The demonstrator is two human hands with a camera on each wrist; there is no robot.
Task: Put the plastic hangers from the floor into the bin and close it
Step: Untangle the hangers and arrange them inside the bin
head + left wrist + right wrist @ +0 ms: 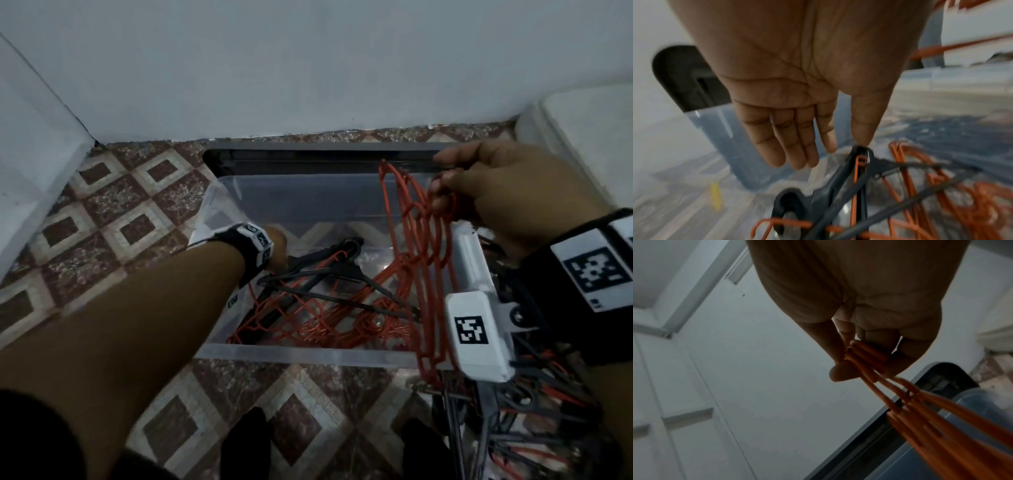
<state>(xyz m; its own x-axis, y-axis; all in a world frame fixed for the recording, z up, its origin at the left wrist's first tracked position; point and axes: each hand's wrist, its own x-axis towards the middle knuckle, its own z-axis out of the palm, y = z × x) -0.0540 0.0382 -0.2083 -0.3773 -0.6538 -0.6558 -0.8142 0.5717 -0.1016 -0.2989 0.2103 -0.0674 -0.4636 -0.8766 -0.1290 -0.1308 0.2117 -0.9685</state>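
Observation:
A clear plastic bin [308, 356] stands on the tiled floor, with its dark-rimmed lid [308, 161] behind it by the wall. Red and black hangers [325, 308] lie tangled inside. My right hand [493, 192] holds a bunch of red hangers [424, 246] by their hooks over the bin's right side; in the right wrist view the fingers [840, 344] pinch the red hooks [867, 353]. My left hand [275, 246] reaches into the bin's left side. In the left wrist view its fingers [795, 142] are straight, just above a black hanger [840, 177].
A heap of black and red hangers [534, 421] lies on the floor right of the bin. A white container [582, 137] stands at the far right by the wall. A white door or panel [30, 154] is at the left. Patterned tiles [113, 212] stretch left.

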